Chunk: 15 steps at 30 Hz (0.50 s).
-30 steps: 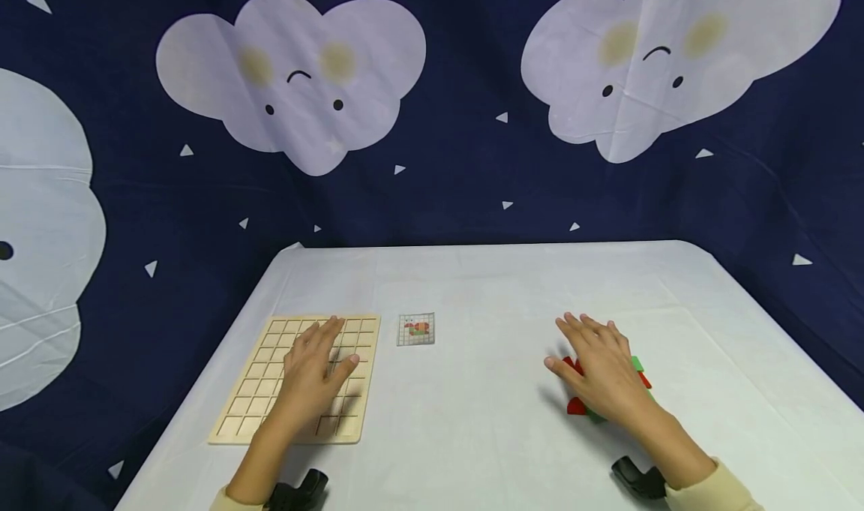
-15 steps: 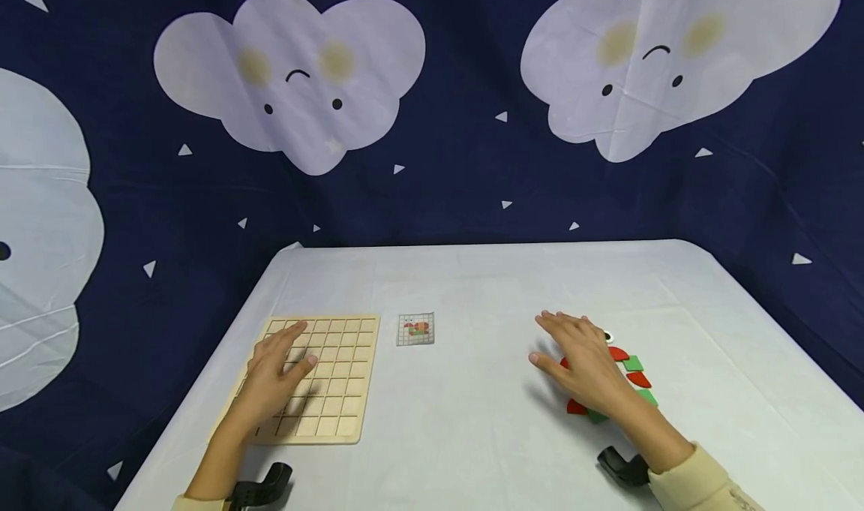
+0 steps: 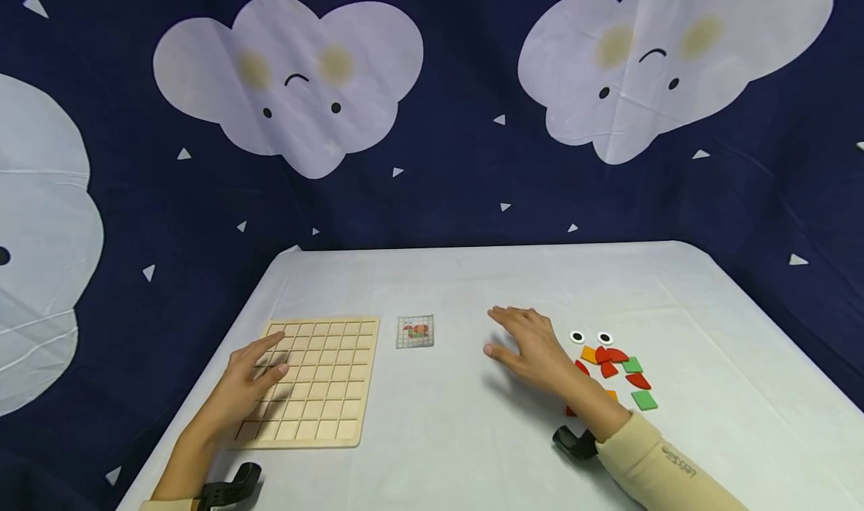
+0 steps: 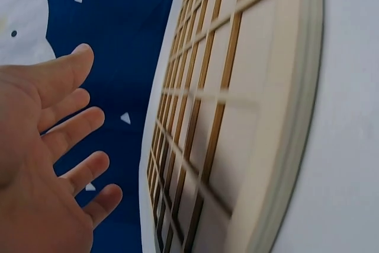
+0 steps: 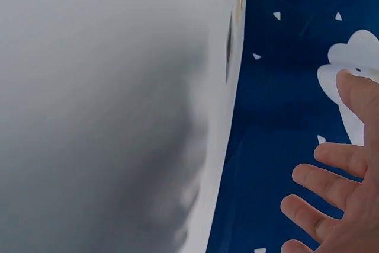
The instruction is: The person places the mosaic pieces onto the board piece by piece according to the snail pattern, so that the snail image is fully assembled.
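Note:
In the head view my left hand (image 3: pixel 244 380) hovers over the left part of a wooden grid board (image 3: pixel 327 383), fingers spread loosely and holding nothing. The left wrist view shows that same hand (image 4: pixel 53 140) beside the board's ridged squares (image 4: pixel 201 87). My right hand (image 3: pixel 533 350) is raised over the white table, left of a group of small flat pieces, and holds nothing. Among them are red quarter-round pieces (image 3: pixel 637 381), green squares (image 3: pixel 644 400), an orange piece (image 3: pixel 589 355) and two round eye pieces (image 3: pixel 604 338). My right forearm hides some pieces.
A small picture card (image 3: pixel 415 332) with a gridded red, orange and green figure lies between the board and my right hand. A white cloth covers the table (image 3: pixel 459 436). Behind it hangs a dark blue curtain (image 3: pixel 459 196) with clouds.
My left hand has moved left across the board. The right hand has moved left off the pieces, uncovering the eye pieces and several coloured ones.

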Each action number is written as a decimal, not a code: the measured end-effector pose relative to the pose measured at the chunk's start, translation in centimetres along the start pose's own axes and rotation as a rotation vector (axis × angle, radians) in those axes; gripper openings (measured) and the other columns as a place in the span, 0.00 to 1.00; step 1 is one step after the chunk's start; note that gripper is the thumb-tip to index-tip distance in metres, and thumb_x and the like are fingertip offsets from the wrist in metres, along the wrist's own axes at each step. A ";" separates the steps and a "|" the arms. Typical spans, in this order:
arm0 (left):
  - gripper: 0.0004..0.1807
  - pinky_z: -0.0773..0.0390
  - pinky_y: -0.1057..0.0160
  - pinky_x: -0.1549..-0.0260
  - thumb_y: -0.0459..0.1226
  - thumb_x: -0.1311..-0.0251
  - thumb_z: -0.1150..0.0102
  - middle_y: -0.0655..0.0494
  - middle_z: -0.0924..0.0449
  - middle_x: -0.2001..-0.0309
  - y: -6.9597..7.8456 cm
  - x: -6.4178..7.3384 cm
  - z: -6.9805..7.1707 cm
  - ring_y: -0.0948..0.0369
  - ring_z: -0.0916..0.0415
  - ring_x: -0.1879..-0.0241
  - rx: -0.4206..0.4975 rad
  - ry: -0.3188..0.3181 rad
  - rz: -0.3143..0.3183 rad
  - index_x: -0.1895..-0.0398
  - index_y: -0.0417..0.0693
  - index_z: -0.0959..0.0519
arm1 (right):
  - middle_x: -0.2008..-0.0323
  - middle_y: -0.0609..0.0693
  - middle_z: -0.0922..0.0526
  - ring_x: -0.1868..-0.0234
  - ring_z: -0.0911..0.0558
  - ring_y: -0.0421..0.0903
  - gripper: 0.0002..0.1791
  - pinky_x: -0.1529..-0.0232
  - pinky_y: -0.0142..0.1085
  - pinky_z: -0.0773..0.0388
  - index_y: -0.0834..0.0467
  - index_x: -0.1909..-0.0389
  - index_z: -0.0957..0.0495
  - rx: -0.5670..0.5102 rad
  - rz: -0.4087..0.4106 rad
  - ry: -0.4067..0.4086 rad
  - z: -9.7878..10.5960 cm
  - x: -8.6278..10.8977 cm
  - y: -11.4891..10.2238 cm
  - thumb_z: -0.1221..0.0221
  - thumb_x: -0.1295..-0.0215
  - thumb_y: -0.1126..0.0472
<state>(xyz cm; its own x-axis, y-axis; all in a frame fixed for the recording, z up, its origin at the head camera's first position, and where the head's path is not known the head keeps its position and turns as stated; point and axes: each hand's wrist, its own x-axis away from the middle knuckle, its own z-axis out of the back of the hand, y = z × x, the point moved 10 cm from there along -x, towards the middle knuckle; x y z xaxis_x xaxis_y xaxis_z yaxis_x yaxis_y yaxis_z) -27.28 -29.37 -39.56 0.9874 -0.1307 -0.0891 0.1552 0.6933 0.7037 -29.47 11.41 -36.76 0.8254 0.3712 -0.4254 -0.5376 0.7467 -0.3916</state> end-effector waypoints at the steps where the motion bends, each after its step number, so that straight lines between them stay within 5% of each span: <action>1: 0.35 0.45 0.28 0.47 0.47 0.35 0.48 0.36 0.51 0.29 -0.2 0.0 0.1 0.36 0.60 0.32 0.005 -0.003 -0.001 0.28 0.45 0.44 | 0.39 0.56 0.25 0.38 0.31 0.57 0.32 0.37 0.54 0.44 0.58 0.38 0.30 -0.002 0.006 -0.001 -0.2 -0.3 -0.2 0.38 0.42 0.49; 15: 0.31 0.46 0.30 0.46 0.36 0.36 0.47 0.27 0.47 0.33 -2.3 0.1 1.8 0.31 0.56 0.35 0.029 -0.036 -0.078 0.33 0.33 0.41 | 0.39 0.53 0.25 0.41 0.28 0.53 0.31 0.42 0.50 0.38 0.56 0.39 0.29 -0.043 -0.019 -0.091 -3.9 -3.5 -1.5 0.40 0.40 0.47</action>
<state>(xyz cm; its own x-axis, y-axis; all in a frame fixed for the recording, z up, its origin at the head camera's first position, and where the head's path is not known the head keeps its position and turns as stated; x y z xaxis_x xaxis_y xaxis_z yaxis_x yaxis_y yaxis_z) -27.57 -32.24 -39.96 0.9705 -0.2096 -0.1192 0.2303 0.6591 0.7160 -32.20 6.83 -37.92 0.8468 0.4073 -0.3420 -0.5268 0.7306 -0.4344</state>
